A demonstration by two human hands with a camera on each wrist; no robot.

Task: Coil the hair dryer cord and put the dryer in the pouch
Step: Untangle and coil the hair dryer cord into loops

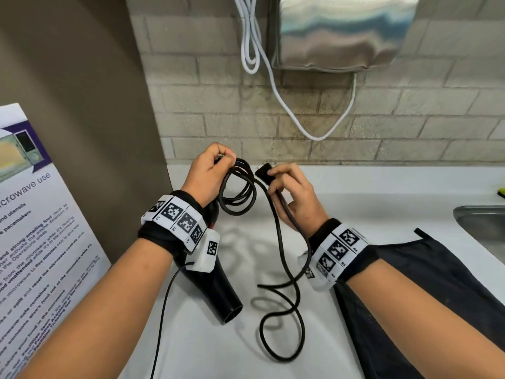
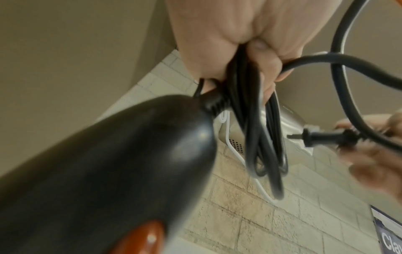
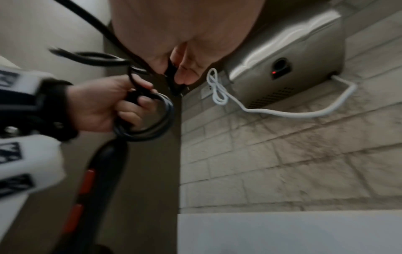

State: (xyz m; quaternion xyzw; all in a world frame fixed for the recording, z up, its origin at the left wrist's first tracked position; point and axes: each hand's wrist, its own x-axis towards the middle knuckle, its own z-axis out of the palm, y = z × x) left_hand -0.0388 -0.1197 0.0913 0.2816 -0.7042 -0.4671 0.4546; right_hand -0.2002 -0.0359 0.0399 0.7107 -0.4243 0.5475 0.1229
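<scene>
My left hand [image 1: 218, 161] grips several loops of the black cord [image 1: 237, 194] above the white counter [image 1: 355, 192]. In the left wrist view the loops [image 2: 256, 123] hang from my curled fingers [image 2: 259, 49]. The black hair dryer [image 1: 218, 291] sits under my left wrist, nozzle toward me, its handle [image 2: 113, 163] close to the hand. My right hand [image 1: 285, 187] pinches the cord just behind the plug [image 1: 263, 170], right of the coil. Slack cord [image 1: 284, 324] loops on the counter between my arms. The dark pouch [image 1: 415, 296] lies flat under my right forearm.
A steel hand dryer [image 1: 336, 31] with a white cable [image 1: 262, 77] hangs on the brick wall ahead. A steel sink [image 1: 486, 225] is at the right edge. A microwave-use poster [image 1: 32, 228] leans at the left beside a brown wall panel.
</scene>
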